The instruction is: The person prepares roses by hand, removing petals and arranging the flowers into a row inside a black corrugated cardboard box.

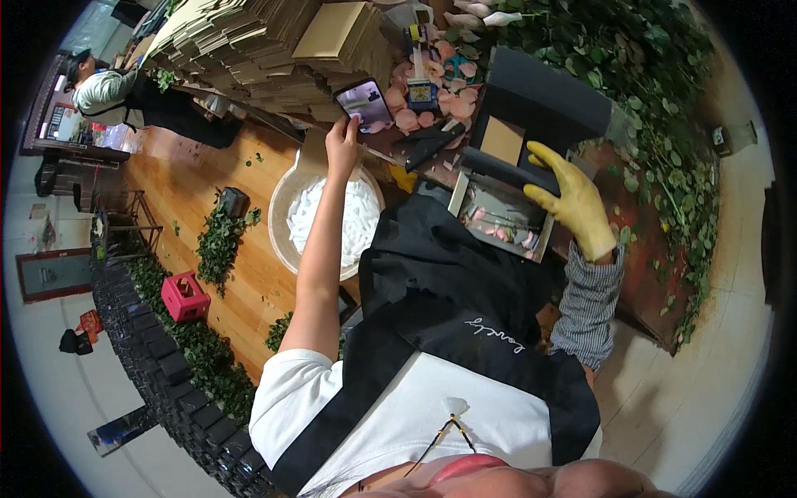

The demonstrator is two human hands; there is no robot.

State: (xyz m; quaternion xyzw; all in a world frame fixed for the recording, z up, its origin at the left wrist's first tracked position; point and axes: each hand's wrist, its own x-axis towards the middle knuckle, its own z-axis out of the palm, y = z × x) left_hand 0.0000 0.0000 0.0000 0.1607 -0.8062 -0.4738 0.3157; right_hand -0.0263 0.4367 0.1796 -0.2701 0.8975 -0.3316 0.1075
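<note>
My bare left hand point(340, 151) reaches out to a smartphone point(365, 104) with a lit screen. Its fingers are closed at the phone's lower edge, next to the stacked cardboard. A yellow rubber glove covers my right hand point(577, 203), and a striped sleeve covers that forearm. The gloved fingers and thumb are spread at the edge of a black box point(540, 91). A brown cardboard piece point(502, 139) lies in that box. Just below the glove is an open shallow tray point(538, 251) with pink scraps inside.
Flattened cardboard point(241, 50) is piled high at the table's back left. Pink petals point(457, 104) and a black-handled tool point(433, 143) lie near the phone. Leafy stems point(656, 108) cover the right side. A tub of white pieces point(278, 228) stands left of my lap, a pink stool point(184, 297) beyond.
</note>
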